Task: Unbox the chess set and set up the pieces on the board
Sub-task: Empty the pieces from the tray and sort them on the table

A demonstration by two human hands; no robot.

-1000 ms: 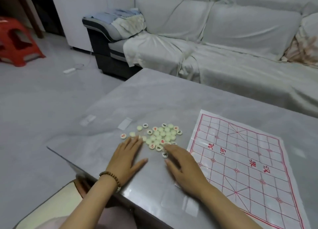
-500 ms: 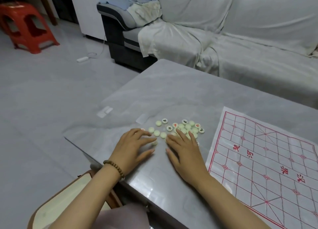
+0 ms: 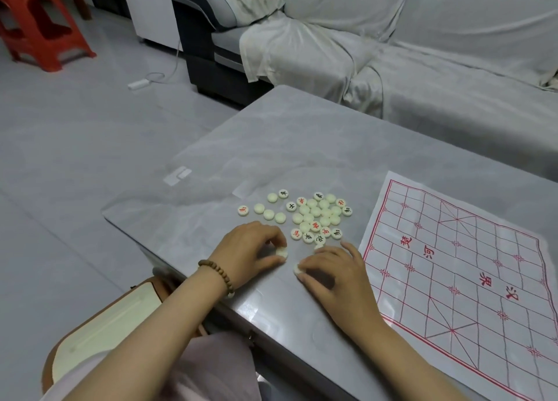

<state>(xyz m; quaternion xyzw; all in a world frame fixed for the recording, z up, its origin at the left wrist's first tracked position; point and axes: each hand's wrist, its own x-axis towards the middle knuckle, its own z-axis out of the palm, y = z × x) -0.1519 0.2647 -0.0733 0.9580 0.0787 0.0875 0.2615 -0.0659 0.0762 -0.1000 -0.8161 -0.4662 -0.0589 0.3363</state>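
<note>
A heap of round cream chess pieces (image 3: 315,215) lies on the grey table (image 3: 290,147), some face up with red or black characters, several face down. The paper board (image 3: 462,268) with red grid lines is spread flat to the right of the heap. Just in front of the heap, my left hand (image 3: 250,246) pinches one cream piece (image 3: 282,252) between thumb and fingers. Beside it, my right hand (image 3: 335,271) pinches another cream piece (image 3: 297,269) at its fingertips, near the board's left edge.
The table's near-left corner (image 3: 105,213) is close to the heap. A cloth-covered sofa (image 3: 422,53) runs behind the table. A red plastic stool (image 3: 39,23) stands on the floor at far left. A chair seat (image 3: 99,325) shows beside my lap.
Both hands lay with flat fingers on the pieces before; now they have drawn back toward me and each pinches one piece. The camera has shifted left and closer.
</note>
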